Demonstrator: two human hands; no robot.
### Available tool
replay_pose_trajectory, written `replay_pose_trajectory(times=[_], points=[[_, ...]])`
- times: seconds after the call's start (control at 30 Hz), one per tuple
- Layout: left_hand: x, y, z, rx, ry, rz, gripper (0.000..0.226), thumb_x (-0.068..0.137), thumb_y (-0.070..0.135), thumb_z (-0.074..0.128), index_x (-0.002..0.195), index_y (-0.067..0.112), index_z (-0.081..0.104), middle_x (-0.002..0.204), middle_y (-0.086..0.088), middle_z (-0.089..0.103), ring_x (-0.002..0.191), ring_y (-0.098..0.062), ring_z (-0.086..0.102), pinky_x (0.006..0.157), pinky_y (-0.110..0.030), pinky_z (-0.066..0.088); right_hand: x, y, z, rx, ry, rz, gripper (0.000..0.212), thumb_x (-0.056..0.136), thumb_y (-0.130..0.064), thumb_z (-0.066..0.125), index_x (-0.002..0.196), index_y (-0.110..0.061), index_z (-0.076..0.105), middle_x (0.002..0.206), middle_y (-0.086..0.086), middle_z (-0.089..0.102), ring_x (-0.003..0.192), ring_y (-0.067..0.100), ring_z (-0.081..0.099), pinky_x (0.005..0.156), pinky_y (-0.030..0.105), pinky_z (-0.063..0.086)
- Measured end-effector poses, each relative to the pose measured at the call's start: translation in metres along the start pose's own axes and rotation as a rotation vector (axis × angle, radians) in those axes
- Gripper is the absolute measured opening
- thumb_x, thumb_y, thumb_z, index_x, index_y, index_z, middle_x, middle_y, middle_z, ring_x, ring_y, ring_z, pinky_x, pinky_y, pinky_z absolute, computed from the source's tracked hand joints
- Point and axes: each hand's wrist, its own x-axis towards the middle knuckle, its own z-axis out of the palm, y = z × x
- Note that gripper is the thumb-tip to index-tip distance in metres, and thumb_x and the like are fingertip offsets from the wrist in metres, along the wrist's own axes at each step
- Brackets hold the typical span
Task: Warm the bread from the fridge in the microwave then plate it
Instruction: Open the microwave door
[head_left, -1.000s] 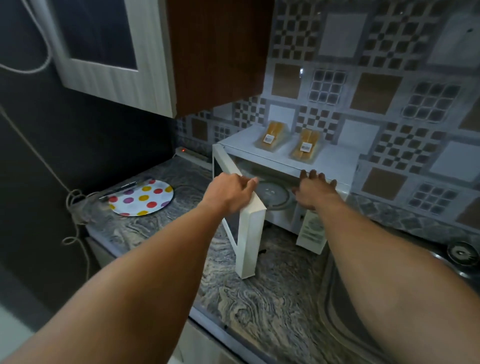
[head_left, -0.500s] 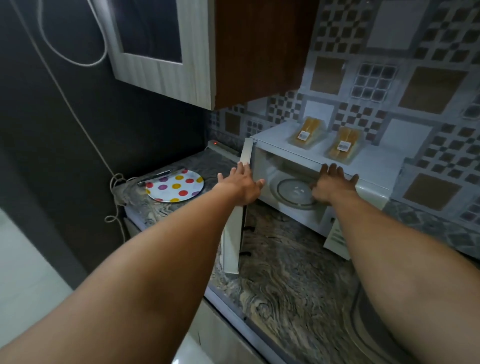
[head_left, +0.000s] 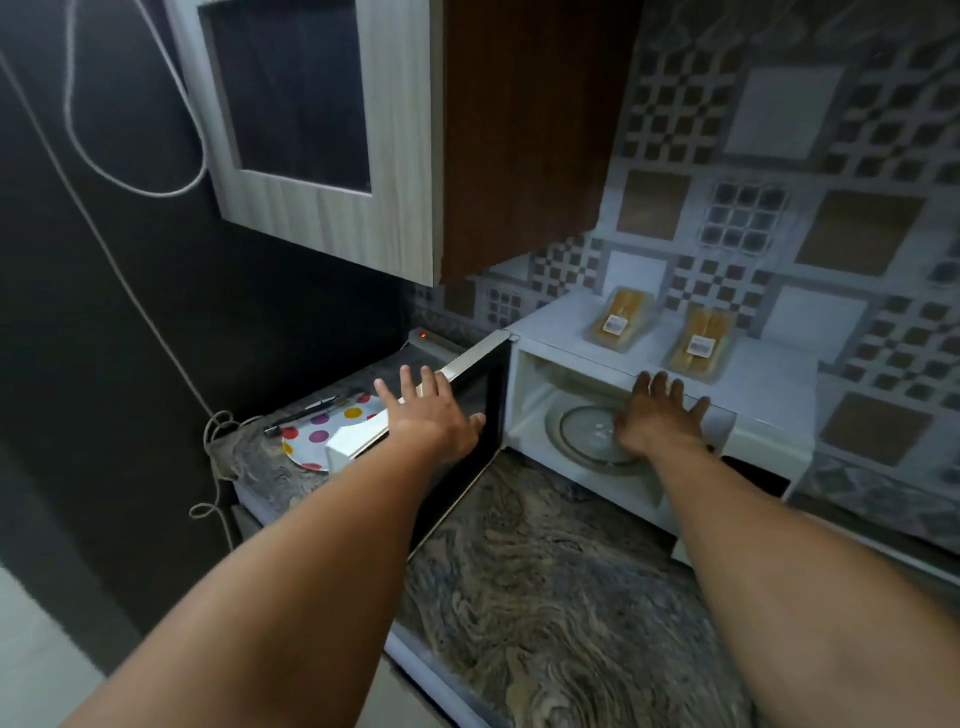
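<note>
A white microwave (head_left: 769, 410) stands on the counter with its door (head_left: 467, 374) swung wide to the left. Its glass turntable (head_left: 587, 431) shows inside with nothing on it. Two clear packs of bread lie on the microwave's top, one pack (head_left: 618, 322) to the left and the other pack (head_left: 698, 345) to its right. My left hand (head_left: 431, 410) rests flat on the inner face of the door, fingers spread. My right hand (head_left: 657, 415) lies with spread fingers on the upper front edge of the oven opening. A white plate with coloured dots (head_left: 322, 431) lies on the counter at the left, partly hidden by the door.
The marbled stone counter (head_left: 545, 597) runs from the plate to the microwave. A pen (head_left: 301, 418) lies across the plate's far edge. A wall cupboard (head_left: 405, 135) hangs above the plate. A cord (head_left: 218, 441) dangles down the dark wall at the left.
The microwave door has swung from half open to wide open leftward, pushed by my left hand, whose fingers have spread flat. My right hand stays at the oven's front edge.
</note>
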Motion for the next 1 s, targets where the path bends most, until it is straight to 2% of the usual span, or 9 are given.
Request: replay_pose_trajectory(times=[0.27,0.53,0.67,1.0], points=[[0.05,0.005,0.002,0.037,0.027,0.115,0.088,0.096,0.068,0.022,0.159,0.013,-0.004,0.168,-0.006,-0.005,0.151,-0.037,-0.016,0.114,-0.069,-0.01,0.004,-0.014,0.002,0.02,0.023,0.106,0.079,0.103,-0.043,0.039,0.16,-0.011,-0.006,0.167,0.013,-0.009,0.154,0.031,-0.008,0.121,0.06,0.0],[0.093,0.015,0.002,0.085,0.031,0.301,0.087,0.097,0.069,0.02,0.159,0.013,-0.005,0.167,-0.004,-0.008,0.153,-0.035,-0.003,0.117,-0.065,0.005,0.002,-0.031,0.003,0.053,0.031,0.222,0.08,0.103,-0.038,0.042,0.159,-0.011,-0.009,0.166,0.014,-0.012,0.154,0.031,-0.009,0.12,0.061,0.001],[0.108,0.015,0.001,0.101,0.029,0.368,0.086,0.097,0.068,0.018,0.159,0.015,-0.008,0.167,-0.005,-0.012,0.153,-0.036,-0.006,0.117,-0.065,-0.001,-0.001,-0.037,0.001,0.093,0.023,0.26,0.081,0.103,-0.038,0.041,0.159,-0.01,-0.011,0.166,0.015,-0.014,0.153,0.03,-0.012,0.12,0.06,-0.002],[0.128,0.015,0.007,0.026,0.049,0.476,0.091,0.092,0.073,0.023,0.158,0.02,-0.009,0.167,-0.006,-0.011,0.152,-0.037,-0.008,0.119,-0.063,-0.001,0.0,-0.046,0.003,0.139,0.039,0.341,0.081,0.103,-0.033,0.044,0.159,-0.009,-0.009,0.166,0.014,-0.014,0.153,0.029,-0.012,0.122,0.057,-0.001]])
